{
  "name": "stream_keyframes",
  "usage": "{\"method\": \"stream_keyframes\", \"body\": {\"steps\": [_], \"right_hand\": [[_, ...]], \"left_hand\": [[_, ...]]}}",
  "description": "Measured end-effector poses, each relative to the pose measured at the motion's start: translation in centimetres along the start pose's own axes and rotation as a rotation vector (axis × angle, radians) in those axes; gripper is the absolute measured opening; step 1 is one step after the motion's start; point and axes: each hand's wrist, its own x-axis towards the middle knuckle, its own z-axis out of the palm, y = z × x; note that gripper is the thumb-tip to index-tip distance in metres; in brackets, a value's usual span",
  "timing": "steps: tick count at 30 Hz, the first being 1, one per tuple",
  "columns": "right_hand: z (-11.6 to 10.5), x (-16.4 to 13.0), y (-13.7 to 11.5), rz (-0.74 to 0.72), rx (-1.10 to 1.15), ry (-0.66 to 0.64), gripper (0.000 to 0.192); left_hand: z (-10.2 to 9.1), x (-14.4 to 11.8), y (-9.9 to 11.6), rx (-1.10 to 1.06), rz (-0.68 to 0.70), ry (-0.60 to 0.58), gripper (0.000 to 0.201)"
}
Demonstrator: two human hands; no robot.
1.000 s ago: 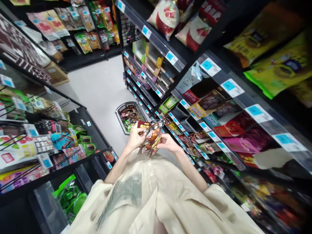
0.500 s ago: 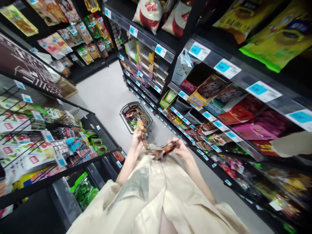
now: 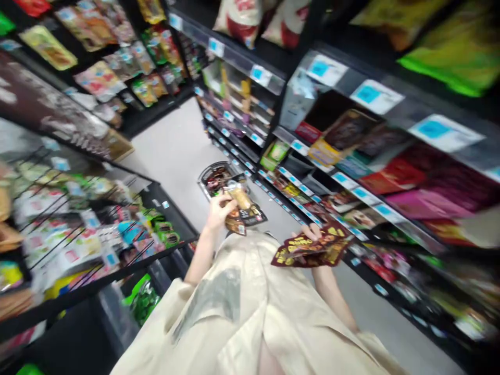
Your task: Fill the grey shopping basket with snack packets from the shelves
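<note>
My left hand [image 3: 219,209] is closed on the edge of black-and-tan snack packets [image 3: 247,208]; how many it holds I cannot tell. In my right hand [image 3: 309,233] is a dark red-brown snack packet [image 3: 299,250] with yellow print, gripped at its upper edge; more than one packet may overlap there. The two hands are apart, in front of my beige shirt. Beyond my left hand a black shopping basket [image 3: 201,179] stands on the floor, with packets inside. The held packets cover part of it.
Shelves of snack packets and boxes [image 3: 324,151] with price tags line the right side. On the left, a rack of hanging packets [image 3: 70,219] stands close to my arm. A grey floor [image 3: 167,140] runs between them to a far rack [image 3: 156,109].
My hands have moved apart. My right hand has swung right with the red-brown packet, now spread into view. The packets in my left hand now face up, covering more of the basket.
</note>
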Motion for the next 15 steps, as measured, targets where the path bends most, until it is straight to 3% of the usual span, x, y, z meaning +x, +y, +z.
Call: {"method": "stream_keyframes", "body": {"steps": [4,8,11,15], "right_hand": [[-0.3,-1.3,-1.8,0.004,-0.016,0.053,0.072],[-3.2,-2.8,-2.3,-0.038,0.013,0.094,0.074],[-6.1,-4.7,-1.3,-0.103,0.004,0.195,0.068],[-10.7,-8.1,0.8,-0.194,0.013,0.366,0.057]], "left_hand": [[1.5,1.0,-0.3,0.056,0.024,-0.002,0.036],[4.1,1.9,-2.0,0.129,-0.002,-0.077,0.031],[7.7,3.1,-4.8,0.189,-0.022,-0.11,0.028],[14.3,5.5,-9.1,0.187,-0.223,-0.216,0.03]]}}
